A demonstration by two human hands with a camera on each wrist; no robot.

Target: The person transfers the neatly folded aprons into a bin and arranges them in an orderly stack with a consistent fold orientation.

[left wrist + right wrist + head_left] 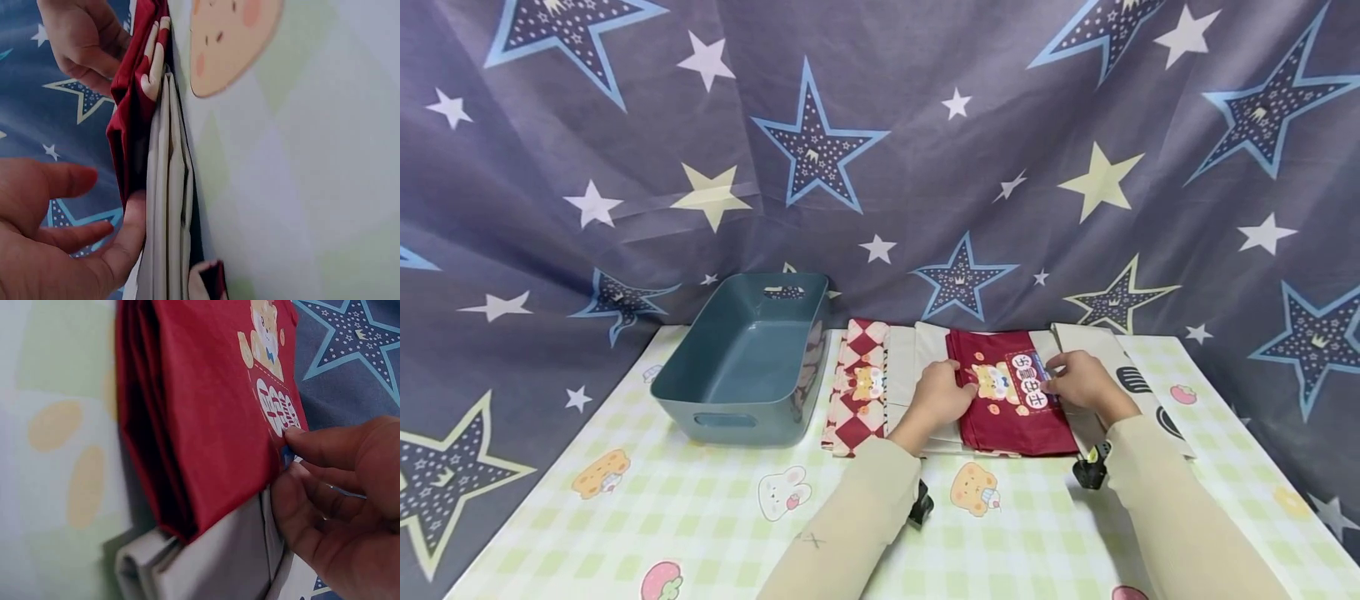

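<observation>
A folded red cloth point(1000, 425) with a cartoon animal and white lettering lies between my two hands, on top of pale folded cloths. At its left edge is my left hand point(942, 393). In the left wrist view one digit of the left hand point(56, 250) slips between the red cloth point(128, 131) and the pale layers, while the other fingers stand apart above. My right hand point(1086, 385) pinches the red cloth's right edge between thumb and fingertip, as the right wrist view shows of the right hand point(350, 487).
Left of the cloths stands a blue-grey plastic basket point(730, 421) with handle slots. A red-and-cream checked cloth point(856, 429) lies beside it, and a beige cloth with black print point(1157, 408) lies at the right. A star-patterned curtain point(895, 100) hangs behind the checked table point(722, 533).
</observation>
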